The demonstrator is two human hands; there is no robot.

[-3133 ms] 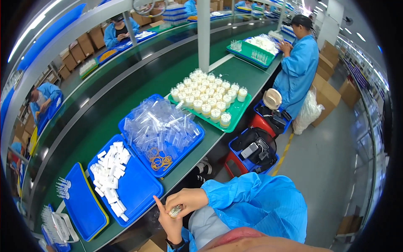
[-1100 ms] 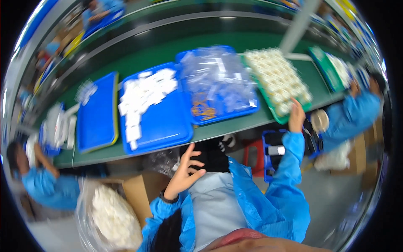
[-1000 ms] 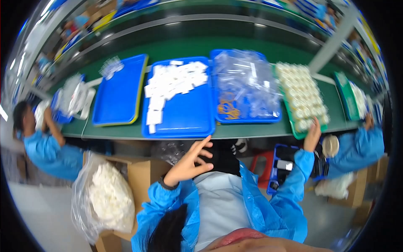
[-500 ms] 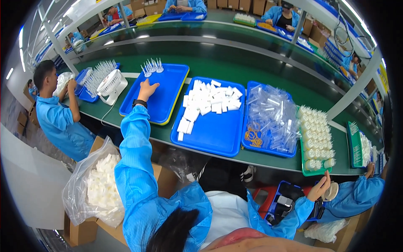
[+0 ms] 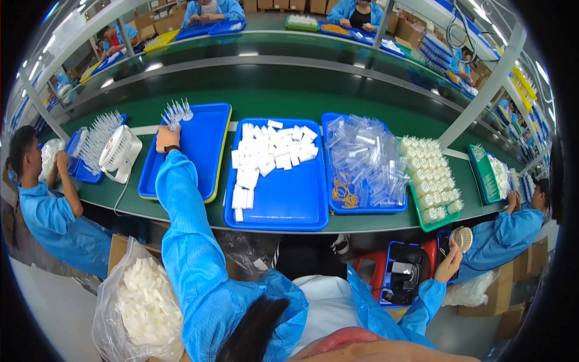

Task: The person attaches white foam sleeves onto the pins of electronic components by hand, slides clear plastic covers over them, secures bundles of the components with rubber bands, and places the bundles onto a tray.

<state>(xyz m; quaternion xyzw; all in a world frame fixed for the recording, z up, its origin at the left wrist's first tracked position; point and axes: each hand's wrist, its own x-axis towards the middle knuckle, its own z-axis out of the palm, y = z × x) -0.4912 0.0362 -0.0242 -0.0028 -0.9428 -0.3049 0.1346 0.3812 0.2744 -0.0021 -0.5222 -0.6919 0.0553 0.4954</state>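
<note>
My left hand is at the left part of a blue tray. Its curled fingers close on the nearest of several spiked, translucent white plastic pieces, and the fingertips are partly hidden. Lower right, below the table edge, my right hand has its fingers stretched upward with nothing in them. Just beyond its fingertips shows a round beige ribbed object; I cannot tell whether they touch.
Another blue tray holds white blocks; beside it a third holds clear plastic sleeves and rubber bands. A green tray carries bundled spiked pieces. A white fan and co-workers flank me. A bag of white pieces sits lower left.
My left hand has reached the spiked pieces, its spread fingers now curled in. My right hand has moved slightly left. The whole view has shifted, carrying trays and table leftward.
</note>
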